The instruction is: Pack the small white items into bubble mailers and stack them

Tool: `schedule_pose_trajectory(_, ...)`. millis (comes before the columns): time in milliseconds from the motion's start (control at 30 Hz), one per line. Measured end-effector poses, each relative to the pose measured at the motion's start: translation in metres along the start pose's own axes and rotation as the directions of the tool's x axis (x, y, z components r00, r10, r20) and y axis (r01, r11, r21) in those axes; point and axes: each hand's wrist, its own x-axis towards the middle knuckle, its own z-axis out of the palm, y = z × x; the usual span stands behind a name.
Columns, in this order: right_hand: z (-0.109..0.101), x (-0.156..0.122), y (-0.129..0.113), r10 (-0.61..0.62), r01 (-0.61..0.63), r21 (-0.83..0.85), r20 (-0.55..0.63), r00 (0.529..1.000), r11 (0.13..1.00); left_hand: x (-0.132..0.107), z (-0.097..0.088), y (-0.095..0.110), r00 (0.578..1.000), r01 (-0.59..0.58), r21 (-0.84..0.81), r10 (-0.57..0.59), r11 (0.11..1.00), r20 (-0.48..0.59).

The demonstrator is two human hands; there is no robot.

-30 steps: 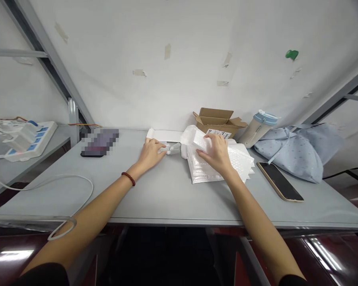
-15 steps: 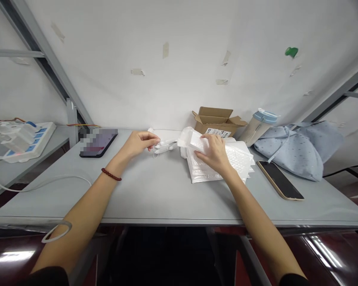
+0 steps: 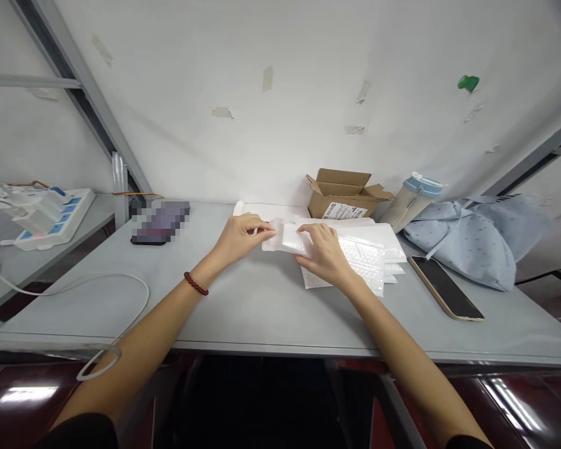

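My left hand (image 3: 241,237) is closed in a pinch at the open left end of a white bubble mailer (image 3: 287,239); what its fingers hold there is hidden. My right hand (image 3: 324,250) grips that same mailer from the right and holds it just above the grey table (image 3: 243,299). Under and behind my right hand lies a stack of white bubble mailers (image 3: 364,252). A red bead bracelet (image 3: 196,284) is on my left wrist.
An open cardboard box (image 3: 343,193) and a blue-lidded bottle (image 3: 411,201) stand at the wall. A blue cloth bag (image 3: 472,237) and a phone (image 3: 445,288) lie right. A dark blurred-screen device (image 3: 159,222) lies left, with a power strip (image 3: 51,215) and white cable (image 3: 75,284) beyond.
My left hand lifted a small white item from the table and brought it right to the mailer's mouth. My right hand drew one mailer off the stack toward the left.
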Motion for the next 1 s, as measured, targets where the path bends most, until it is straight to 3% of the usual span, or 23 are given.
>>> schedule_pose_trajectory(133, 0.0, 0.0, -0.005, -0.015, 0.015, -0.008, 0.023, 1.0, 1.0, -0.004, 0.008, 0.006, 0.999, -0.043, -0.044, 0.042, 0.998, -0.019)
schedule_pose_trajectory(333, -0.005, 0.0, -0.004, -0.021, 0.021, 0.016, 0.004, 1.0, 1.0, -0.007, 0.008, 0.011, 0.99, -0.051, -0.083, 0.039, 0.995, -0.135)
schedule_pose_trajectory(667, -0.006, 0.0, -0.002, -0.042, 0.043, 0.025, -0.025, 0.999, 0.999, -0.007, 0.012, 0.008, 0.991, 0.013, -0.012, -0.015, 1.0, -0.133)
schedule_pose_trajectory(1000, -0.003, -0.001, -0.003, -0.062, 0.062, 0.003, -0.051, 0.997, 0.998, -0.012, 0.015, 0.018, 0.992, -0.081, 0.143, 0.065, 0.986, 0.112)
